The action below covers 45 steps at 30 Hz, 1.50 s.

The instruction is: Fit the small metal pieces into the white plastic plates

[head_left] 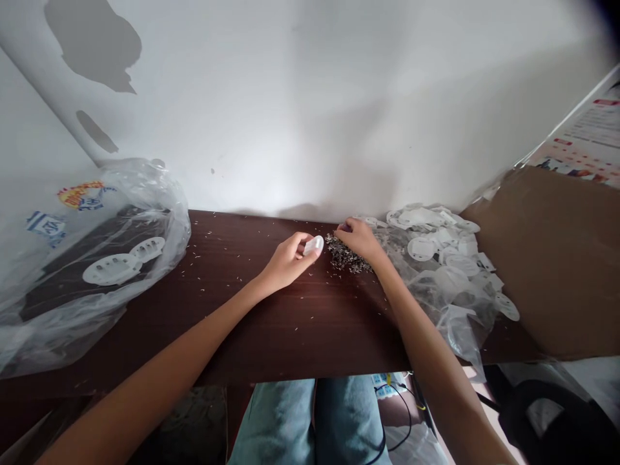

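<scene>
Gripping a white plastic disc (pixel 313 245) at twelve o'clock in your left hand (pixel 287 261), your right hand (pixel 361 240) closed over a steel scourer (pixel 343 254), you risk a slip scattering more flecks (pixel 217 274) across the dark wood tabletop (pixel 300 329).

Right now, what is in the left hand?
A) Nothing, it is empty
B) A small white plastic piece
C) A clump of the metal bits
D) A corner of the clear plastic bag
B. The left hand pinches a small white plastic piece in its fingertips, beside the heap of small metal parts under the right hand.
</scene>
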Available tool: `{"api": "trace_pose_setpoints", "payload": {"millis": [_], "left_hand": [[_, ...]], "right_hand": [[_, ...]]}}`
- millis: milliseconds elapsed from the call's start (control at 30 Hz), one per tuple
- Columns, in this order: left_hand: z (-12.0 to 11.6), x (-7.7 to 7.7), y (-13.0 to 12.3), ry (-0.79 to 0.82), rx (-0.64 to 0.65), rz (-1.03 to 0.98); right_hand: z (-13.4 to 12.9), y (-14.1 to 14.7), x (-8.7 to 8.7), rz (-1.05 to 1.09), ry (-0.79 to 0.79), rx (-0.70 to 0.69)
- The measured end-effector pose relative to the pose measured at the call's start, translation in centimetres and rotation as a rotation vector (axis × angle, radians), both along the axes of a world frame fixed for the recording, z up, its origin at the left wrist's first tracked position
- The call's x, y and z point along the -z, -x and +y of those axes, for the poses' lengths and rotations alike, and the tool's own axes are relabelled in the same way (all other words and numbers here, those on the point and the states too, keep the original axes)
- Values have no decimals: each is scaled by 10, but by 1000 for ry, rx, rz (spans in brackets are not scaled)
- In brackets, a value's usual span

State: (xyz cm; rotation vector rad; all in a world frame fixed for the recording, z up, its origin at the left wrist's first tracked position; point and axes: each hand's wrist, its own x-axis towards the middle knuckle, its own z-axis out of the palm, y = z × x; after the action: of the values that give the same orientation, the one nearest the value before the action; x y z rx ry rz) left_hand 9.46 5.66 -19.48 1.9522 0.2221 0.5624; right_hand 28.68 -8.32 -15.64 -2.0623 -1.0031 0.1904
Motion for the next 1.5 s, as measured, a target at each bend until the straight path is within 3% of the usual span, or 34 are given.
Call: {"api": "trace_pose_setpoints", "payload": {"millis": [133, 233, 433, 567, 667, 733, 833, 900, 1033, 1167, 1367, 1500], "left_hand": [[-10, -3, -7, 682, 148, 42], [-12, -2, -9, 856, 174, 65], [-12, -4, -9, 783, 38, 82], [-13, -5, -9, 755, 14, 89], [-15, -6, -11, 777, -27, 81], [-16, -8, -12, 810, -74, 75], [-16, -9, -14, 857, -116, 61], [-16, -9, -15, 867, -124, 56], [-17, -7, -17, 859, -130, 59], [-19, -10, -18, 851, -139, 56], [-19, -11, -17, 871, -126, 45], [-17, -9, -17, 873, -90, 34]], "right_hand": [[-9, 20, 4, 471, -252, -109], [-10, 30, 8, 621, -361, -155], [-6, 28, 17, 668, -433, -156], [-9, 16, 19, 601, -391, -138], [-18, 2, 13, 301, -246, -65], [-28, -7, 7, 107, -67, -92], [-41, -14, -2, 39, 205, -180], [-47, -15, -6, -2, 282, -213], [-51, -11, -11, -65, 277, -290], [-51, -7, -16, -97, 266, -277], [-52, 12, -24, 188, 445, -447], [-48, 42, -19, -53, 474, -398]]}}
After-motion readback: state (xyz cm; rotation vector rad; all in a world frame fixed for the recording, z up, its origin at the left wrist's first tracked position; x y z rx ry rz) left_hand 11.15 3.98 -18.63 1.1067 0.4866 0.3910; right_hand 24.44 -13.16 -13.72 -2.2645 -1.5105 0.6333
